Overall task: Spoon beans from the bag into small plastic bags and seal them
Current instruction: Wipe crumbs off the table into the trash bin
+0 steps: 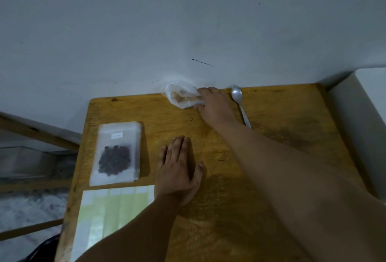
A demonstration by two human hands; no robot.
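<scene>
A small clear plastic bag (115, 153) with dark beans in its lower half lies flat on the wooden table (271, 136), left of centre. My left hand (179, 165) rests palm down on the table beside it, fingers together, holding nothing. My right hand (213, 105) reaches to the far edge and grips a crumpled clear bag (181, 96) that holds something pale. A metal spoon (240, 105) lies just right of that hand, bowl toward the wall.
A sheet of pale green and white labels (104, 215) lies at the near left corner. A white wall (188, 21) runs along the table's far edge. A white box-like object (363, 126) stands at the right edge. Wooden rails and floor show at left.
</scene>
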